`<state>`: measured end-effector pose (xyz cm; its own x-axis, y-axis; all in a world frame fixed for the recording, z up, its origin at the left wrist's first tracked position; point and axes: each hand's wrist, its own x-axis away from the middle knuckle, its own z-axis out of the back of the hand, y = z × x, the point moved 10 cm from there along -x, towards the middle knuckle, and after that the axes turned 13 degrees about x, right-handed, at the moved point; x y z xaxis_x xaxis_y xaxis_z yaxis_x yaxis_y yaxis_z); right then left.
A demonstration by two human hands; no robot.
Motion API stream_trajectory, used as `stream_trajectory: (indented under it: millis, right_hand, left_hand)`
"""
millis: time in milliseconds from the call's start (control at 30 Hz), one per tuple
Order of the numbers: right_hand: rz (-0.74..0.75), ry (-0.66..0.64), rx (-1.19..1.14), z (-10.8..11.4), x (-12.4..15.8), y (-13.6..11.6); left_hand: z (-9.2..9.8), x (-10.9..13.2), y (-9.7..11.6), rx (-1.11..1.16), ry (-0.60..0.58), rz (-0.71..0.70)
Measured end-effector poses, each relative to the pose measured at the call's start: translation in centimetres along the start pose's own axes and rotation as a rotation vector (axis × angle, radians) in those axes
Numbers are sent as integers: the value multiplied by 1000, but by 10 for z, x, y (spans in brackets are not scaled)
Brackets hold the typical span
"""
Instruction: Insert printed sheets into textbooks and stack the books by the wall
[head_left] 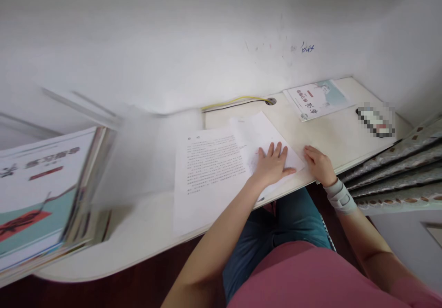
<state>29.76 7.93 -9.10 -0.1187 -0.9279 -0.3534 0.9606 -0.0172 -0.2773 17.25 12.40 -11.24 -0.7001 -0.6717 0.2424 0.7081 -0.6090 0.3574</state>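
Note:
My left hand (272,163) lies flat with spread fingers on a white sheet of paper (265,130), which has some faint markings. Beside it, and partly overlapping, is a printed page (207,170) with rows of text. At the desk's front edge rests my right hand (316,163), just right of the sheet's corner. Its fingers are bent and held together, and I see nothing in them. A pale wristband (341,196) goes round my right wrist. A small dark object (261,199) sits at the desk edge below my left hand; its kind is unclear.
A stack of books (41,179) stands at the left end of the white desk (145,225). Toward the back right lie a booklet (316,98) and a blurred-out object (375,121). Yellow and black cables (238,101) run into a hole by the wall. A grey curtain (397,170) hangs at right.

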Motion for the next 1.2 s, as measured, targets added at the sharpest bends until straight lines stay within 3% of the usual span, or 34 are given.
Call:
stream_trajectory:
  millis: [267,433,600,700,867,1000,1200]
  right_hand:
    - [58,19,57,0,2,-9]
    - [91,-37,262,-1,1,-19]
    - [262,-95,382,-11,1,-36]
    - [320,-130,399,-19,2,-39]
    - [328,-120,431,-18,3,-39]
    - [329,-101,435,-18,4,-40]
    - [319,-100,426,-21,6,-38]
  left_hand:
    - [-12,8,21,-1,-42,-139]
    - [-9,9,25,-2,-72,-191]
    - [19,-9,9,25,25,-190]
    - [32,-28,3,-13,22,-221]
    - [61,-69,-37,-75,136,-14]
    - [59,-85,-56,-72,71,33]
    - [56,-79,-53,-86,54,-29]
